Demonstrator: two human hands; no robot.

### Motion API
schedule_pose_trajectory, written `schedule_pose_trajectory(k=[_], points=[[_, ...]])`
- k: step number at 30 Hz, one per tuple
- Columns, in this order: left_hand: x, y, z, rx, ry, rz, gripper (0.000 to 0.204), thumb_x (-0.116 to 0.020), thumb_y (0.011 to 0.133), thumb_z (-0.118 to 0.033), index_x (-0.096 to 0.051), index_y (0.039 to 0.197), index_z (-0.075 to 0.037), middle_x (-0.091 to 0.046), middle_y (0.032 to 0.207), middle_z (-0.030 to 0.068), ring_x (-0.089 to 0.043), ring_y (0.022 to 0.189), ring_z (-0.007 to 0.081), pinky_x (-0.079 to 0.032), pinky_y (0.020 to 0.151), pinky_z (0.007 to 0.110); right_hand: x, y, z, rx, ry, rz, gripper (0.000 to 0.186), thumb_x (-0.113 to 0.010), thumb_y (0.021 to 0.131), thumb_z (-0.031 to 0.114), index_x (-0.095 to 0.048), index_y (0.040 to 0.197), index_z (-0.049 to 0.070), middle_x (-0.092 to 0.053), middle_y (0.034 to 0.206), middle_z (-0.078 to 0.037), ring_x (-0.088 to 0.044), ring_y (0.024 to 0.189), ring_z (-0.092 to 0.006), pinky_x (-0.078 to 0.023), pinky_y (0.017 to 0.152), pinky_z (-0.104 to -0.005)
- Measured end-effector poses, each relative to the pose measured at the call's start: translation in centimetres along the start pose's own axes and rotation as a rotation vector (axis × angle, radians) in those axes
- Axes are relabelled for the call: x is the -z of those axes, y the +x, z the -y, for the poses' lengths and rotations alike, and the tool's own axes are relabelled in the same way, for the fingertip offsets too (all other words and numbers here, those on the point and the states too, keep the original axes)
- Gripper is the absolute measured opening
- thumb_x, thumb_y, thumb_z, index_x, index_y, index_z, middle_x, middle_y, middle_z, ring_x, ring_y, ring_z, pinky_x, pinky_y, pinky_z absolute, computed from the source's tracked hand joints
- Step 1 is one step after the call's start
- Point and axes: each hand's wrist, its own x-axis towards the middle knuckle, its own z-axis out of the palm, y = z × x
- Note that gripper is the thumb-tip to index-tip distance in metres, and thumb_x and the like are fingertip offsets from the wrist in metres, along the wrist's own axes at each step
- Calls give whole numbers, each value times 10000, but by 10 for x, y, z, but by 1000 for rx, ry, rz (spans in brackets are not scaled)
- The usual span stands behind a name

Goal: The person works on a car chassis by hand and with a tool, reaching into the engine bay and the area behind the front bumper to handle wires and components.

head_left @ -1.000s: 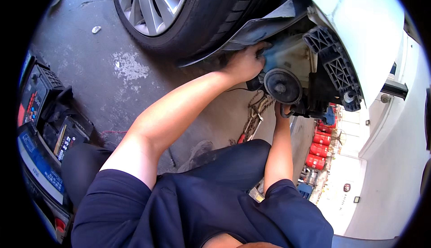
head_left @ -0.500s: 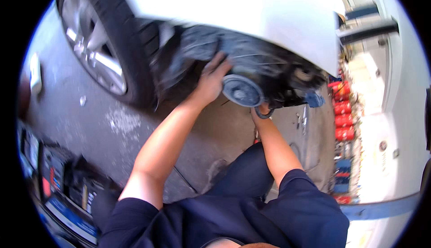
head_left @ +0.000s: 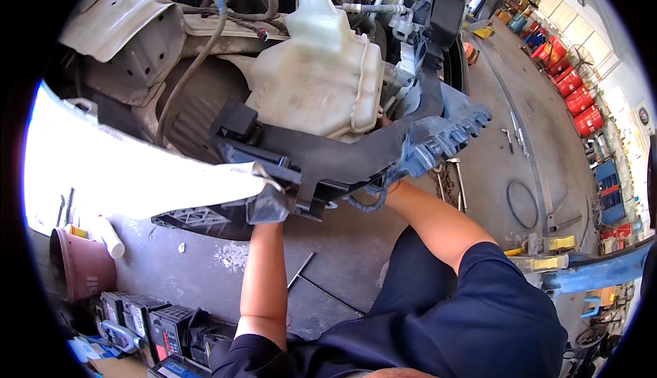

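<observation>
Reservoir (head_left: pixel 308 97) sits beside right hand (head_left: pixel 384 122); batteries (head_left: pixel 170 330) bear printed labels.

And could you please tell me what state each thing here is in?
Left hand: out of sight
Right hand: mostly hidden, grip unclear
White tank: exposed, surface stained
Black bracket: exposed
Corrugated hose: hanging in a loop
T-shaped bar: lying on the floor
Black ring: lying on the floor
Batteries: grouped together
Red drums: lined up
</observation>
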Motion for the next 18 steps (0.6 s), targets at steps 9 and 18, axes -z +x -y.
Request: schedule_pose_trajectory(k=[9,18], points=[[15,-26,-10,86,327,-38,380,-470,1016,-385,-571,1187,-61,-612,1115,91,-608,963,233,-510,801,380,-1,4,13,-40,69,99,263,-589,908,204,-601,1128,60,-618,1112,-159,-594,1050,-304,-478,946,-403],[4,-145,-9,613,479,-178,340,-461,1021,-349,-597,1134,-58,-628,1060,85,-627,897,208,-541,692,353,49,-9,53,-89,179,392,221,-603,883,193,-629,1064,69,-640,1042,-167,-617,997,-315,-501,907,-409]])
